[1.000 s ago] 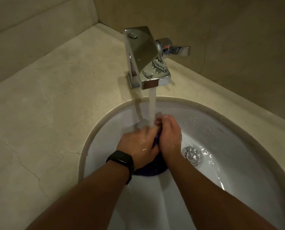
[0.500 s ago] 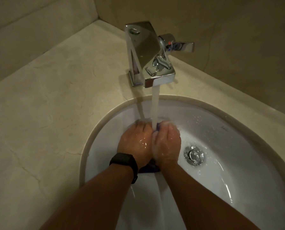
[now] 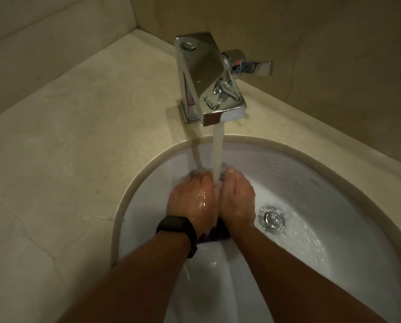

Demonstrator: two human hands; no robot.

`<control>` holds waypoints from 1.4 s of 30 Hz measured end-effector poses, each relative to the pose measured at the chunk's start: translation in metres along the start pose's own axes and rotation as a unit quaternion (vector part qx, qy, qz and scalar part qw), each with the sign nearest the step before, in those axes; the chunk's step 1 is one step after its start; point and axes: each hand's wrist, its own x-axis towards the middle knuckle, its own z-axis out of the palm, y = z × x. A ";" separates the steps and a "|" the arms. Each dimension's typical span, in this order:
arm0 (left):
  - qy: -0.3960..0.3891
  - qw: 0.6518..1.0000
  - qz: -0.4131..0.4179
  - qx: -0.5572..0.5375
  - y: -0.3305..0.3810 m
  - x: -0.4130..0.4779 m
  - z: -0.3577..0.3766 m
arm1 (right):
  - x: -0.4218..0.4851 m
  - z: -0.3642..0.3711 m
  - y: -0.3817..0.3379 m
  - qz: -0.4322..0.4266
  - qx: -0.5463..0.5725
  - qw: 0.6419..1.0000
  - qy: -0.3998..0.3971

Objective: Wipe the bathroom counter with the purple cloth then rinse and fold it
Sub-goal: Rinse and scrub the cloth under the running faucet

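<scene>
- Since a second ago the left hand has drawn level with the right hand, and less cloth shows beneath them
- Both hands curl tight round the cloth, bunched between the palms — only a dark purple edge peeks out by the wrists, plus a scrap at the fingertips
- They sit right under the stream from the tap, so water runs through the bundle
- Held low in the basin, near the drain — likely to keep splash off the counter
- Rinsing looks under way; folding not yet done
</scene>
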 end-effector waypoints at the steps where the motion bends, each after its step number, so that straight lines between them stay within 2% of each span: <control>1: 0.006 1.000 0.003 -0.002 0.000 -0.002 -0.002 | -0.002 0.000 0.001 -0.024 0.000 1.000 0.000; 4: 0.071 0.997 0.012 -0.039 -0.003 -0.007 -0.003 | -0.004 -0.008 0.000 -0.085 0.003 0.996 0.004; 7: 0.062 0.997 0.005 -0.037 -0.008 -0.010 -0.001 | -0.012 -0.015 0.003 -0.136 -0.009 0.991 0.001; 9: 0.059 0.998 -0.003 -0.032 -0.006 -0.010 -0.002 | -0.021 -0.012 0.010 -0.131 -0.010 0.991 -0.016; 12: 0.034 0.998 0.026 0.052 0.000 -0.009 0.008 | -0.029 -0.001 0.017 -0.087 -0.026 0.996 0.017; 16: 0.046 0.995 0.033 0.079 -0.006 -0.005 0.018 | -0.026 0.004 0.021 -0.136 -0.190 0.972 0.026; 20: 0.021 0.996 0.016 0.083 0.000 -0.001 0.016 | -0.021 -0.003 0.009 -0.131 -0.219 0.967 -0.011; 21: 0.014 0.998 -0.006 0.061 0.003 -0.001 0.012 | -0.020 -0.004 0.008 -0.132 -0.214 0.968 -0.009; 23: 0.055 0.998 -0.018 0.019 0.007 -0.003 0.005 | -0.016 -0.006 0.006 -0.108 -0.178 0.978 -0.006; 24: 0.078 0.996 -0.019 0.032 0.008 -0.003 0.004 | -0.016 -0.007 0.005 -0.106 -0.165 0.981 -0.010; 28: 0.023 0.996 -0.083 0.033 0.012 0.000 0.004 | -0.013 -0.011 0.002 -0.063 -0.177 0.981 -0.057; 32: 0.042 0.996 -0.074 0.007 0.008 -0.002 0.008 | -0.011 -0.011 0.007 -0.108 -0.181 0.975 -0.075; 35: 0.041 0.997 -0.064 -0.017 0.004 -0.003 0.009 | -0.010 -0.010 0.012 -0.099 -0.158 0.979 -0.083; 37: 0.063 0.997 -0.044 -0.007 0.006 -0.003 0.004 | -0.010 -0.017 0.003 -0.103 -0.128 0.985 -0.047; 40: 0.110 0.993 -0.017 -0.031 0.007 0.002 -0.001 | -0.010 -0.028 -0.006 -0.155 0.018 0.987 0.047; 42: 0.129 0.990 -0.012 -0.047 0.007 -0.001 -0.004 | -0.006 -0.034 -0.007 -0.131 0.074 0.986 0.071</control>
